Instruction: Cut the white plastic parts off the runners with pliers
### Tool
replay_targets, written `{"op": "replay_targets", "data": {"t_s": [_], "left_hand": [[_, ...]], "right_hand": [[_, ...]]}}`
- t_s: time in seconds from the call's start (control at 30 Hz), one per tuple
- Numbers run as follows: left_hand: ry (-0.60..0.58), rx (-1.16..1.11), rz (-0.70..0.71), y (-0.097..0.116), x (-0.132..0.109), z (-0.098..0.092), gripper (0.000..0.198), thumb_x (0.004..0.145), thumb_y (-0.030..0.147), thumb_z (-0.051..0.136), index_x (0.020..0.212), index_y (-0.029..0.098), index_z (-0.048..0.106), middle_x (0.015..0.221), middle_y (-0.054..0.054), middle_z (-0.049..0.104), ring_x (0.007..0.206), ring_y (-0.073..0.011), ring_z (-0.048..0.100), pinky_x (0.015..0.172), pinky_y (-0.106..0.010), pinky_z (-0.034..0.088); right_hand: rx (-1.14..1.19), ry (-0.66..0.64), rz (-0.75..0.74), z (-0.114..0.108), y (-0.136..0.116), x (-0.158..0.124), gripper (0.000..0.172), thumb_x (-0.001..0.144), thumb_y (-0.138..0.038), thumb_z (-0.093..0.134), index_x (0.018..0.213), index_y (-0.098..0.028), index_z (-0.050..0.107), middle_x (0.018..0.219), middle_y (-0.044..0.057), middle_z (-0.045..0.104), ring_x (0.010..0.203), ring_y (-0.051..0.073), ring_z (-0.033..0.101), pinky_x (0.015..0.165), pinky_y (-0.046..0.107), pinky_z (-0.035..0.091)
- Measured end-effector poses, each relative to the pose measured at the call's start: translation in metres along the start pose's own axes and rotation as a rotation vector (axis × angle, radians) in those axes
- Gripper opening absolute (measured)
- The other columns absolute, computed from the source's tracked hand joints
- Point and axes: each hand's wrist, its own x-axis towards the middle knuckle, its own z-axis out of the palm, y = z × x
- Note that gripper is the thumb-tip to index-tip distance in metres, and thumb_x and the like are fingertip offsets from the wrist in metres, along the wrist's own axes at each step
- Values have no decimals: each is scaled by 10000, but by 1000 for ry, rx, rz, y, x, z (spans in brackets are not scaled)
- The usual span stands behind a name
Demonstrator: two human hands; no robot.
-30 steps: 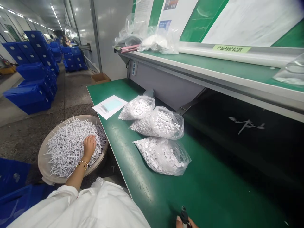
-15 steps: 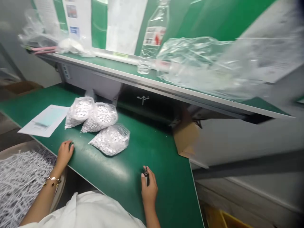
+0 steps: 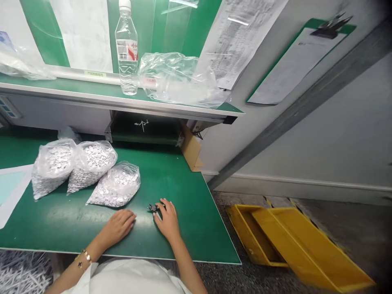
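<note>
My left hand point(image 3: 119, 227) lies on the green tabletop, its fingers loosely stretched, with nothing visible in them. Just beyond it is a clear plastic bag point(image 3: 116, 188) full of small white plastic pieces. Two more such bags, a middle bag point(image 3: 92, 167) and a left bag point(image 3: 53, 169), lean together farther left. My right hand point(image 3: 167, 220) is curled around small side cutters point(image 3: 152, 208) low over the table. The jaws of the cutters point left; part of the handles is hidden by the fingers.
A shelf point(image 3: 92, 98) over the table carries a water bottle point(image 3: 127, 53) and crumpled plastic bags point(image 3: 180, 77). Under it sits a dark green conveyor belt point(image 3: 159, 132) bearing a branched white piece. Yellow crates point(image 3: 306, 245) stand on the floor at right; white sprues point(image 3: 24, 273) lie lower left.
The view has swung right, bringing the yellow crates and a clipboard into sight. My left hand has moved right, past the bags, and now lies close to my right hand, which still holds the cutters.
</note>
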Motion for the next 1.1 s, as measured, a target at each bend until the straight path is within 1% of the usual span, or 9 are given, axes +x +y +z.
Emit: {"op": "replay_targets", "data": {"t_s": [0.07, 0.13, 0.33, 0.5, 0.6, 0.67, 0.8, 0.93, 1.1], "left_hand": [[-77, -46, 56, 3, 3, 0, 333, 938, 230, 396, 1228, 229, 560, 1084, -87, 655, 1026, -207, 606, 926, -368, 489], [-69, -73, 15, 2, 3, -1, 337, 939, 252, 398, 1231, 203, 559, 1092, -105, 650, 1010, -214, 608, 906, -367, 500], [88, -139, -187, -8, -2, 4, 372, 925, 263, 387, 1258, 215, 546, 1113, -121, 639, 1035, -240, 594, 902, -389, 493], [200, -224, -309, -13, -3, 9, 364, 906, 246, 405, 1229, 249, 573, 1090, -112, 651, 1019, -240, 599, 880, -380, 496], [234, -281, -332, -11, -5, 16, 348, 895, 257, 425, 1196, 278, 598, 1075, -93, 662, 1001, -234, 605, 884, -369, 493], [252, -317, -352, -7, -6, 19, 349, 884, 261, 438, 1185, 303, 609, 1072, -78, 666, 993, -227, 610, 895, -358, 489], [315, -359, -372, -2, -3, 19, 346, 865, 248, 453, 1150, 350, 621, 1031, -32, 677, 949, -209, 622, 848, -318, 516], [343, -369, -371, 0, 3, 8, 285, 892, 210, 422, 1064, 311, 625, 976, -10, 669, 904, -188, 611, 789, -294, 525], [263, -400, -376, 5, 5, -3, 273, 902, 82, 383, 1002, 209, 604, 973, -43, 633, 894, -183, 576, 820, -317, 466]], "right_hand": [[-39, -22, -5, 1, -2, 0, 315, 805, -253, 548, 1109, -219, 626, 1246, 104, 572, 1225, 281, 490, 1062, 524, 356], [-68, -31, -2, 2, -3, -1, 336, 819, -258, 545, 1146, -213, 611, 1261, 113, 562, 1234, 292, 474, 1051, 529, 360], [-15, 81, 65, 8, 4, -4, 337, 885, -304, 477, 1191, -200, 574, 1208, 137, 561, 1124, 272, 538, 946, 466, 461], [75, 219, 246, 5, 18, 6, 327, 925, -364, 378, 1082, -167, 585, 1042, 122, 616, 961, 229, 617, 816, 344, 518], [50, 157, 301, -1, 22, 23, 311, 894, -414, 408, 912, -178, 609, 847, 73, 649, 757, 206, 631, 661, 300, 513], [28, 60, 255, -8, 19, 39, 293, 875, -414, 429, 805, -185, 597, 731, 34, 631, 644, 175, 598, 583, 265, 482], [-51, -117, 86, -23, 4, 93, 270, 871, -363, 440, 724, -179, 572, 636, -13, 559, 581, 132, 534, 557, 228, 424], [-101, -187, -17, -20, -12, 178, 240, 845, -361, 489, 751, -177, 612, 650, -1, 560, 607, 151, 538, 598, 264, 428], [-106, -123, -26, 7, -17, 298, 311, 774, -339, 542, 991, -152, 665, 1073, 109, 609, 977, 226, 582, 854, 316, 454]]}}
